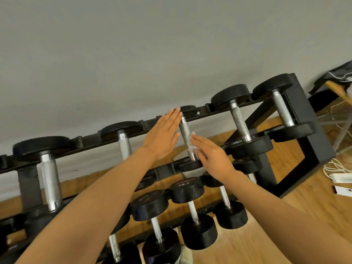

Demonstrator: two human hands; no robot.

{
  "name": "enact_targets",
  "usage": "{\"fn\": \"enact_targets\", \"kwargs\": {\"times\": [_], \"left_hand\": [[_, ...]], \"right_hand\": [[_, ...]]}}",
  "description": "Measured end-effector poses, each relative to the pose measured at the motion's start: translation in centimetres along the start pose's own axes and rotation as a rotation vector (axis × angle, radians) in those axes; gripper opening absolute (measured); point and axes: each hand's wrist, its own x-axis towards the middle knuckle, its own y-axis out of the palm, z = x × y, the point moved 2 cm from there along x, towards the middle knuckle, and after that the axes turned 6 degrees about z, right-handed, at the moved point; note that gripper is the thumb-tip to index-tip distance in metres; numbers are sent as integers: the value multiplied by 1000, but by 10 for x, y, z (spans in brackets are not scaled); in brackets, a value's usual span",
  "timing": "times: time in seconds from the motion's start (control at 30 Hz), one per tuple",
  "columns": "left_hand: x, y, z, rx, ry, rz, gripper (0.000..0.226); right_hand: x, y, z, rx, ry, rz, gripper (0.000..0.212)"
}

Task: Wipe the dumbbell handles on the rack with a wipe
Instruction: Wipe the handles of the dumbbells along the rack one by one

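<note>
Fingers (198,142) flat on wipe (190,143)

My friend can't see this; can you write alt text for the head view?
A right hand presses a white wipe against a small black dumbbell's knurled steel handle on a black metal rack; the open left hand hovers beside it.

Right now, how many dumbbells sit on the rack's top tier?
5: far left, left of centre, centre between both hands, right of centre, far right. More may sit beyond the left edge.
</note>
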Motion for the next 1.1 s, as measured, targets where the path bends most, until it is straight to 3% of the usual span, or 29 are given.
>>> {"fn": "enact_targets", "kwargs": {"times": [0.2, 0.33, 0.47, 0.6, 0.73, 0.8, 0.9, 1.0, 1.1], "left_hand": [[9, 15, 11, -43, 88, -104, 56], [10, 17, 13, -71, 87, -171, 55], [8, 18, 15, -150, 104, -184, 55], [8, 14, 19, -194, 151, -208, 53], [8, 8, 26, -183, 159, -156, 55], [7, 3, 30, -137, 158, -110, 56], [7, -5, 34, -96, 199, -79, 57], [7, -6, 39, -99, 224, -35, 62], [5, -7, 39, -124, 220, -7, 65]], "right_hand": [[26, 8, -15, 72, 31, 20, 43], [42, 11, -25, 194, -20, 290, 50], [50, -7, -51, 12, -280, 522, 58], [62, -3, -66, -239, -718, 643, 79], [95, -4, -66, -349, -980, 579, 57], [116, -7, -60, -372, -967, 467, 40], [123, -4, -54, -387, -858, 376, 39], [95, 0, -59, -361, -835, 485, 42], [79, -2, -60, -380, -1025, 724, 42]]}}
